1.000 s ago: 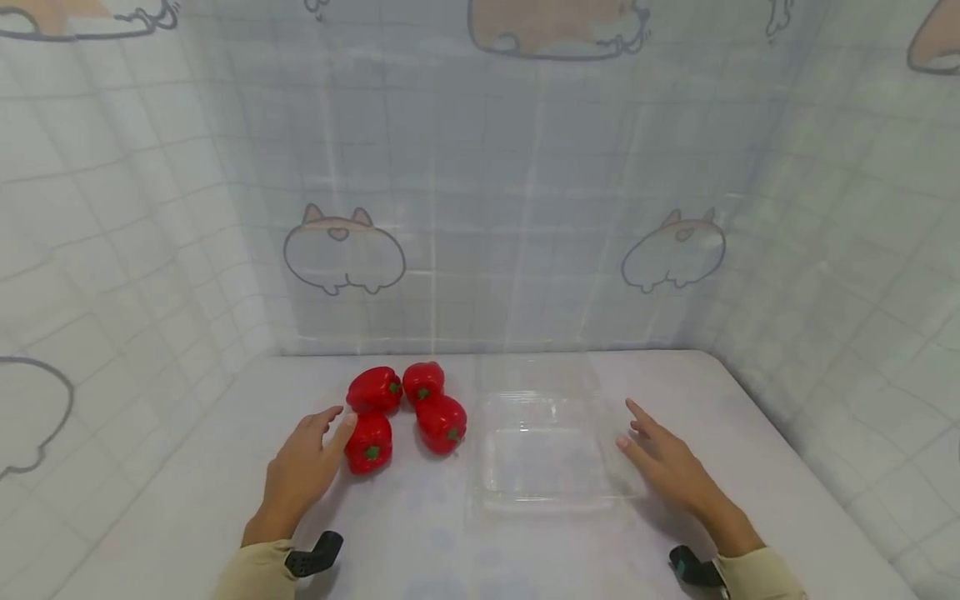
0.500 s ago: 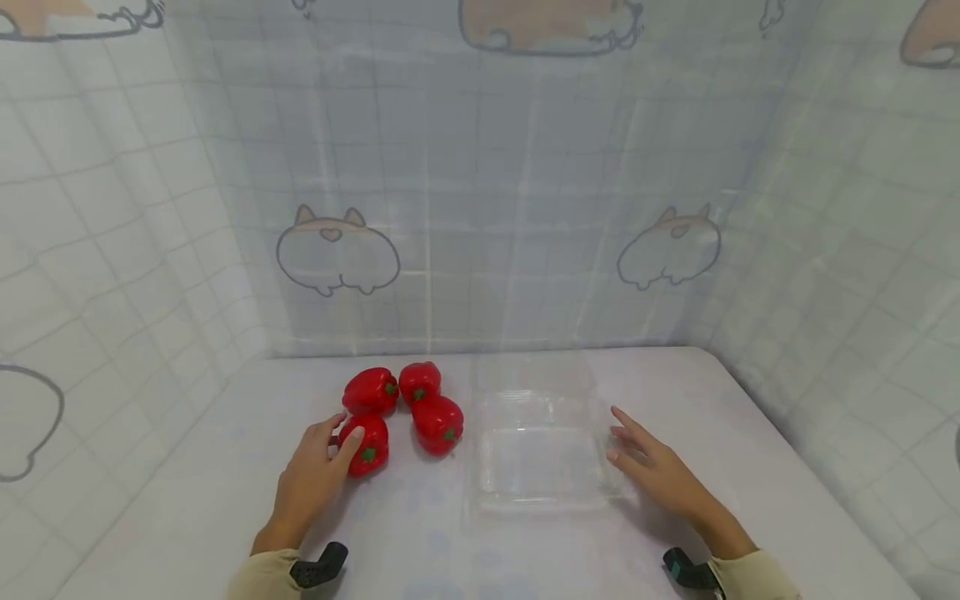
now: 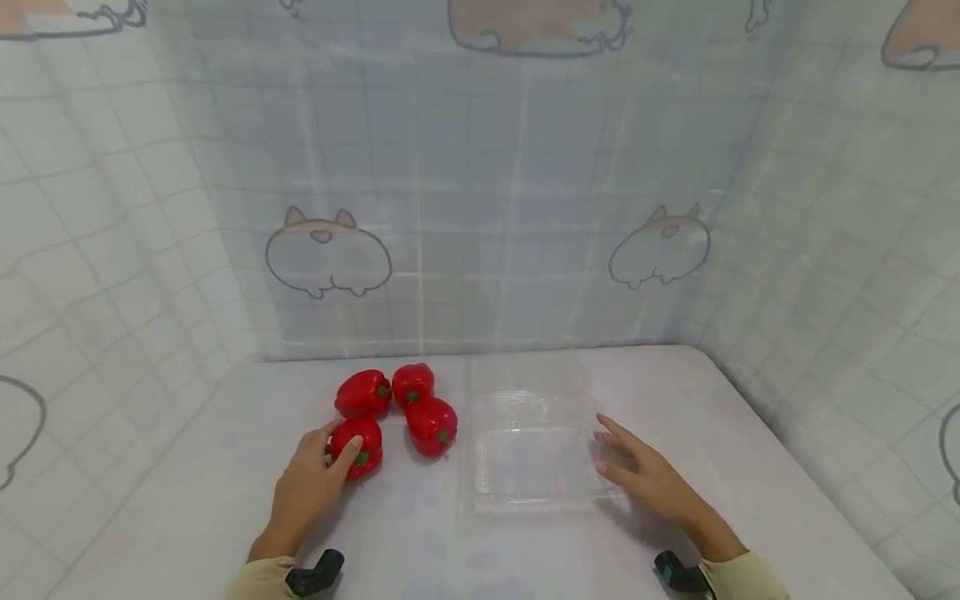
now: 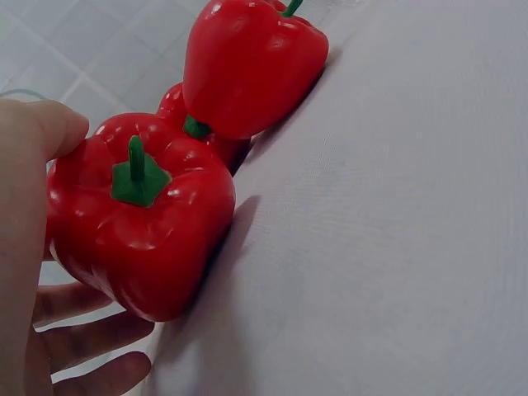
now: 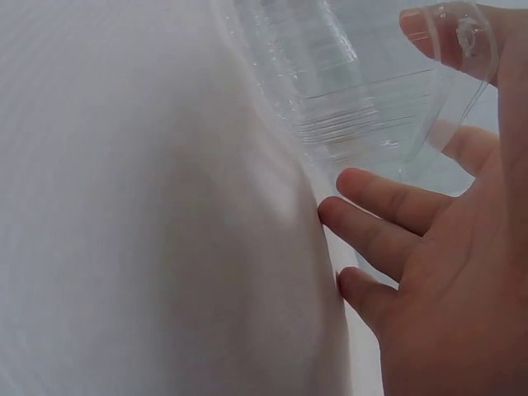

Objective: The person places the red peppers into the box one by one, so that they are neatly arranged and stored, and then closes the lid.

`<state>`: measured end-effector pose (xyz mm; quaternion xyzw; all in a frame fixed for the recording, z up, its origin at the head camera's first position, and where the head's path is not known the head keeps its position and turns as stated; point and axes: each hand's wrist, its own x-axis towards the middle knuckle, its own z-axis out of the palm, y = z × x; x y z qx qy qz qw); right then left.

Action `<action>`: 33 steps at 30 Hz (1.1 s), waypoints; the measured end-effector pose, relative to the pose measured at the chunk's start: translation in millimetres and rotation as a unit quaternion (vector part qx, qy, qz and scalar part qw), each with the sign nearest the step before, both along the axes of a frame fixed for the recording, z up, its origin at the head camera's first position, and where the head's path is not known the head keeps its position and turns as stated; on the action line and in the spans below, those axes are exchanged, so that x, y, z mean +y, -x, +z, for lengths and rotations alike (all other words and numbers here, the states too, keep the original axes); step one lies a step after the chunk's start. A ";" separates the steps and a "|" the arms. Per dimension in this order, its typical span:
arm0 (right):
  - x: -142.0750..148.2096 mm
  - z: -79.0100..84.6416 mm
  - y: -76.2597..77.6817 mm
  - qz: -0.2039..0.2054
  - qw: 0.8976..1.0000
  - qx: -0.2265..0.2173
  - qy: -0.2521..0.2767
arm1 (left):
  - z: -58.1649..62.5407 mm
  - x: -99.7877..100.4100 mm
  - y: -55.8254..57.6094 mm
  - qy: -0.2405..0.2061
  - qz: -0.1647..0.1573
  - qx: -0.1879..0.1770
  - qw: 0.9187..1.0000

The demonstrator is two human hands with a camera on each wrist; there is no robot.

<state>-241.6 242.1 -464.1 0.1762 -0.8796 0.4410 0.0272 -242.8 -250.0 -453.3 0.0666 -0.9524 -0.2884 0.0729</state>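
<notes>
My left hand holds the nearest left red bell pepper, thumb over its top beside the green stem and fingers along its outer side. In the left wrist view this bell pepper is close to the white surface, with the thumb against it and the lower fingers spread beneath. My right hand is at the right side of a clear plastic container, fingers loosely extended. Through the clear plastic in the right wrist view, part of the right thumb shows near the rim.
Behind and beside the held pepper lie three more red bell peppers, one at the back left, a small one, and one nearer the container. A patterned curtain encloses the white table behind and at both sides.
My left hand has moved from beside the bell pepper to around it, thumb now on its top. My right hand has moved left toward the container. The view has shifted slightly.
</notes>
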 end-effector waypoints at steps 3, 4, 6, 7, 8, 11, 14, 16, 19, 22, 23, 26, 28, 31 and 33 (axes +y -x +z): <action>-0.9 -0.1 0.9 0.006 1.000 -0.001 0.001 | 0.9 -0.3 -1.3 -0.003 0.001 0.004 1.000; -0.7 0.2 0.8 0.006 1.000 -0.002 0.001 | 1.3 0.0 -1.6 -0.004 0.000 0.004 1.000; -0.5 0.8 1.1 0.006 1.000 -0.001 0.002 | 2.5 0.7 -1.9 -0.006 -0.002 0.005 1.000; -0.5 1.0 1.3 0.007 1.000 0.000 0.003 | 2.9 0.9 -2.1 -0.008 -0.003 0.005 1.000; -0.5 1.2 1.3 0.007 1.000 0.000 0.002 | 3.0 1.1 -2.3 -0.008 -0.003 0.005 1.000; -0.5 1.0 1.4 0.007 1.000 -0.001 0.000 | 2.5 0.9 -2.5 -0.012 -0.001 0.002 1.000; -0.2 0.9 1.1 0.009 1.000 -0.005 0.000 | 0.9 0.2 -2.5 -0.025 0.006 0.002 1.000; -0.2 1.5 1.1 0.010 1.000 -0.005 -0.002 | 0.9 -0.8 -2.1 -0.042 0.010 0.005 0.999; -0.3 2.8 1.6 0.011 1.000 -0.003 -0.005 | 2.0 -2.3 -0.7 -0.088 0.014 0.013 0.996; 0.1 2.8 2.0 0.009 1.000 -0.003 -0.008 | 4.0 -2.6 -0.5 -0.132 0.018 0.014 0.991; 0.3 2.7 2.0 0.009 1.000 -0.004 -0.007 | 4.6 -2.4 -0.8 -0.147 0.021 0.012 0.989; 0.2 2.5 2.0 0.012 1.000 -0.003 -0.009 | 5.1 -2.4 -3.0 -0.189 0.028 0.008 0.982; -0.1 2.4 2.0 0.013 1.000 0.000 -0.009 | 5.1 -3.0 -3.6 -0.220 0.029 0.007 0.975; -0.5 1.6 1.7 0.008 1.000 0.005 -0.010 | 5.4 -4.3 -2.8 -0.263 0.026 0.006 0.964; -1.3 0.6 1.2 0.006 1.000 0.005 -0.009 | 5.8 -5.7 -2.0 -0.289 0.027 0.007 0.957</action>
